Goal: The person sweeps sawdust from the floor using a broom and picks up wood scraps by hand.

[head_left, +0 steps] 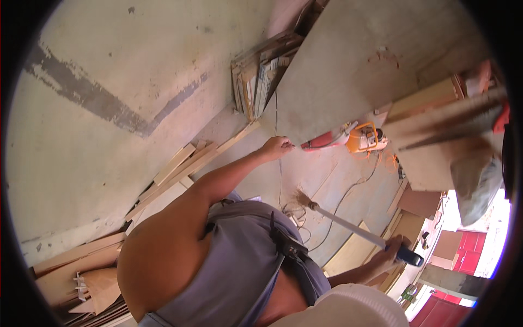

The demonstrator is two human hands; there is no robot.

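Observation:
My right hand [393, 255] is closed round the blue-ended grip of a broom [348, 224] at the lower right. Its pale straight handle slants up and left to tan bristles, which are low over the dusty floor or touching it; I cannot tell which. My left arm reaches out past the middle of the view. At its end, my left hand [277, 148] is curled shut, with nothing seen in its fingers, apart from the broom. Near that hand lies a red, elongated object [318, 140].
An orange-framed machine [364, 137] stands on the floor, with a dark cable [348, 191] running from near it. Wood strips [180, 163] lean along the left wall. A large board [348, 71] slopes at the top. Upright offcuts [256, 82] stand behind it.

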